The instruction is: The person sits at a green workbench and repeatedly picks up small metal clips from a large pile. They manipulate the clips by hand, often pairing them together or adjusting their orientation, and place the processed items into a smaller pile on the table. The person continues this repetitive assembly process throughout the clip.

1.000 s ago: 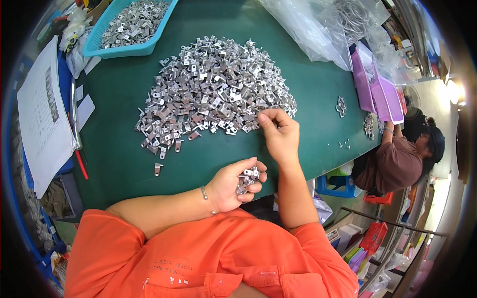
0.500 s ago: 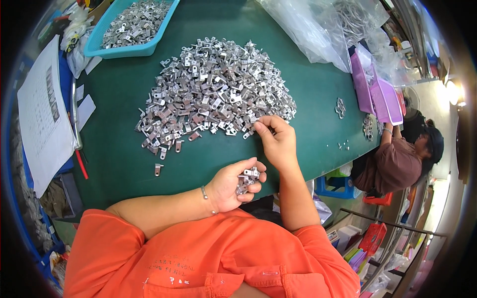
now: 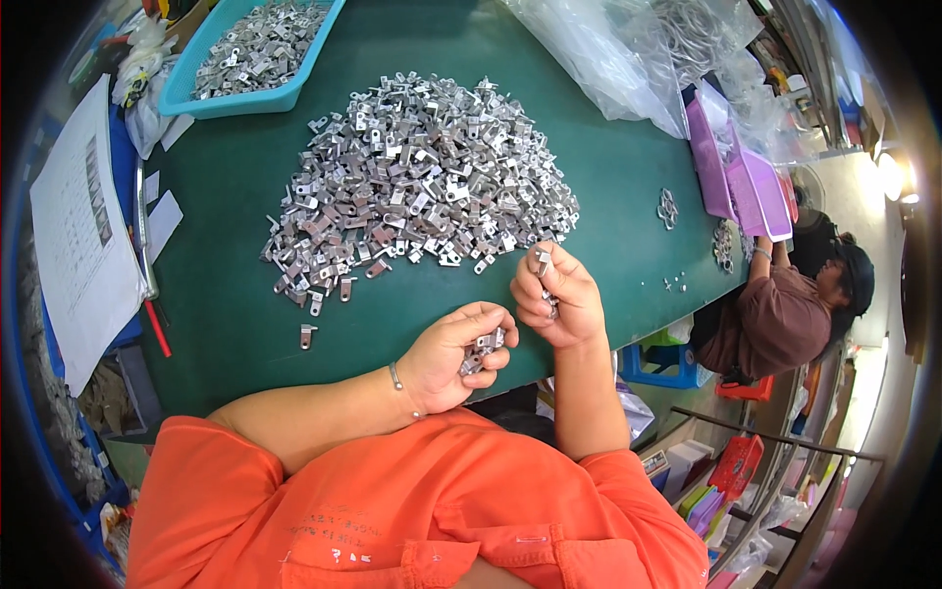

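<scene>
A broad heap of small bent metal brackets (image 3: 422, 177), each with a hole, lies on the green table (image 3: 226, 236). My left hand (image 3: 442, 358) is cupped near the table's front edge, its fingers curled round several of these brackets (image 3: 481, 351). Just right of it, my right hand (image 3: 559, 294) is raised off the heap's near edge. Between its thumb and forefinger a metal bracket (image 3: 543, 262) is pinched, and more metal shows under its curled fingers. One single bracket (image 3: 307, 336) lies apart on the table, left of my hands.
A blue basket (image 3: 285, 98) of similar brackets stands at the far left. Printed paper (image 3: 83, 236) and a red pen (image 3: 157, 329) lie at the left edge. Clear plastic bags (image 3: 608, 69) and a purple basket (image 3: 760, 196) are at the right. Beyond, another person (image 3: 785, 314) works.
My right hand has drawn back from the heap's edge, now turned up with a bracket in its fingertips. My left hand's fingers have curled in slightly round its brackets.
</scene>
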### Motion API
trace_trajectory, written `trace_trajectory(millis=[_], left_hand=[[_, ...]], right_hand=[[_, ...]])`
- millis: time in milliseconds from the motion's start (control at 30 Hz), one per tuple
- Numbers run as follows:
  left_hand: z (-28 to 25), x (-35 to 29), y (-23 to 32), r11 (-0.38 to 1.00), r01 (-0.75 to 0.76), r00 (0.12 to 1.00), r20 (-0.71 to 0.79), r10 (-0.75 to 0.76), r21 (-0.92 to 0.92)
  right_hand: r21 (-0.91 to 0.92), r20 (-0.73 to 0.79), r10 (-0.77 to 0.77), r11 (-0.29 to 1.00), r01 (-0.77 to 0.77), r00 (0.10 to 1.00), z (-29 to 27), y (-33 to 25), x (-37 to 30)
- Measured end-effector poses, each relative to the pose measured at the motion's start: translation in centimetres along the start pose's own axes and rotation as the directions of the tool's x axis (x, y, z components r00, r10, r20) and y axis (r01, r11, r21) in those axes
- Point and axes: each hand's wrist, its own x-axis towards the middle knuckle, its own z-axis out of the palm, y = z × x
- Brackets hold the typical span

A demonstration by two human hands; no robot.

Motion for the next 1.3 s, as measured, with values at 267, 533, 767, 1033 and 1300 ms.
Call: trace_trajectory(millis=[267, 533, 767, 1033, 1300], left_hand=[[0.1, 0.2, 0.9, 0.978, -0.184, 0.981, -0.043, 0.189, 0.101], [0.0, 0.3, 0.9, 0.976, -0.196, 0.975, -0.086, 0.204, 0.091], [0.2, 0.2, 1.0, 0.981, -0.162, 0.982, -0.081, 0.172, 0.110], [0.1, 0.0, 0.9, 0.976, -0.204, 0.977, -0.047, 0.208, 0.076], [0.0, 0.0, 0.9, 0.974, -0.213, 0.972, -0.081, 0.219, 0.073]], right_hand=[[-0.655, -0.135, -0.288, 0.744, 0.132, 0.948, 1.2, 1.0, -1.5], [-0.898, 0.027, -0.501, 0.367, 0.241, 0.865, 1.8, 1.6, -1.8], [-0.897, 0.401, -0.601, -0.108, 0.428, 0.691, 2.8, 1.5, -1.6], [-0.832, 0.140, -0.567, 0.377, 0.407, 0.812, 1.7, 2.0, -2.6], [-0.447, 0.011, -0.440, 0.801, 0.398, 0.898, 1.7, 1.7, -2.1]])
